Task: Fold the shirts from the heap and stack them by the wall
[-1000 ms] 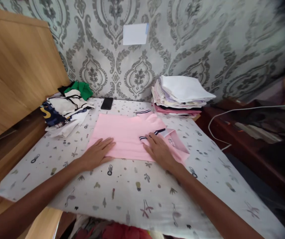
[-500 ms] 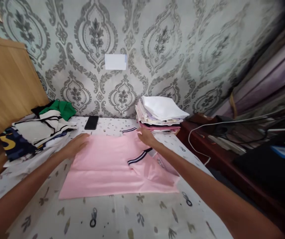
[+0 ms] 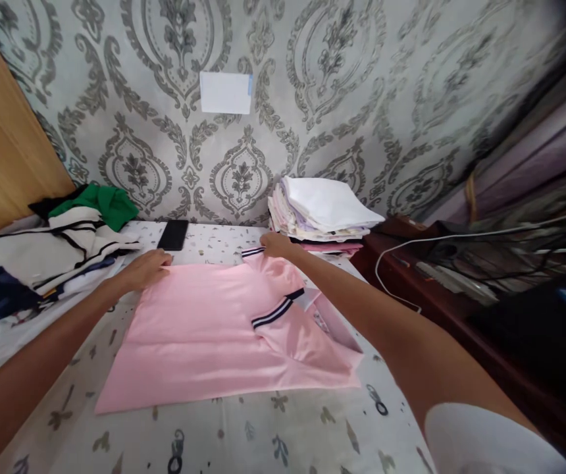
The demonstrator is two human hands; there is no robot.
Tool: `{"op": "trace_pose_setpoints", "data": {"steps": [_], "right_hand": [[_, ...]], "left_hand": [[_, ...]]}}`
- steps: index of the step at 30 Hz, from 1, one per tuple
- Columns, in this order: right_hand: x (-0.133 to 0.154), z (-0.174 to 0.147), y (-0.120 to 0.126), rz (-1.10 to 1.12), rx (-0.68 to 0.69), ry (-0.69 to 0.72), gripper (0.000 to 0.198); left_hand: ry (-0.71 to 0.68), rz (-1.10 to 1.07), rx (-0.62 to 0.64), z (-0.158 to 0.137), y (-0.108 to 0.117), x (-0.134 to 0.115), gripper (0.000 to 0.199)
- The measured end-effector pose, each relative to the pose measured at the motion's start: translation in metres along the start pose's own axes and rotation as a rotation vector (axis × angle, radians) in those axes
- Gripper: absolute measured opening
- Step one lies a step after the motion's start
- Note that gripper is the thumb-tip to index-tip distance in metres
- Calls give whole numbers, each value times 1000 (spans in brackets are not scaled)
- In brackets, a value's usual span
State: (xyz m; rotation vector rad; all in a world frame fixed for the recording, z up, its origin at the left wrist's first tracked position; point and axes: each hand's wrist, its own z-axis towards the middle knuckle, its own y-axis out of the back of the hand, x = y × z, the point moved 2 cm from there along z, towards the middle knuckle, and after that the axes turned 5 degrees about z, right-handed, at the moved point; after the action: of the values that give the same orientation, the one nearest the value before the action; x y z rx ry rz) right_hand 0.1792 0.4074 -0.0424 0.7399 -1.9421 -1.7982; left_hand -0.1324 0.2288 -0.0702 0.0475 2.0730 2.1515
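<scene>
A pink short-sleeved shirt [image 3: 199,303] lies folded lengthwise on the patterned white sheet, its hem to the left and its neck opening to the right. Navy-and-white stripes edge its sleeves. My left hand [image 3: 149,268] is closed on the far hem corner, fingertips partly hidden. At the far edge, my right hand [image 3: 276,245] pinches the shirt beside one striped sleeve cuff [image 3: 252,252]. The other cuff [image 3: 272,314] rests across the middle of the shirt.
Behind my right hand stands a stack of folded clothes [image 3: 330,207], white on top. A black phone [image 3: 173,235] lies near the wall. Loose clothes [image 3: 51,243] are heaped at the left. A white cable [image 3: 436,237] crosses a dark red surface at the right.
My right hand has shifted slightly away from me, toward the striped cuff at the far edge. My left hand stays at the hem corner. The camera view has tilted down and closer.
</scene>
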Motion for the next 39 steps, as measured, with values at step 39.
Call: {"op": "trace_pose_setpoints", "data": {"steps": [39], "right_hand": [[-53, -118, -33, 570, -89, -620, 11]], "left_hand": [[-148, -116, -51, -44, -9, -91, 36]]}}
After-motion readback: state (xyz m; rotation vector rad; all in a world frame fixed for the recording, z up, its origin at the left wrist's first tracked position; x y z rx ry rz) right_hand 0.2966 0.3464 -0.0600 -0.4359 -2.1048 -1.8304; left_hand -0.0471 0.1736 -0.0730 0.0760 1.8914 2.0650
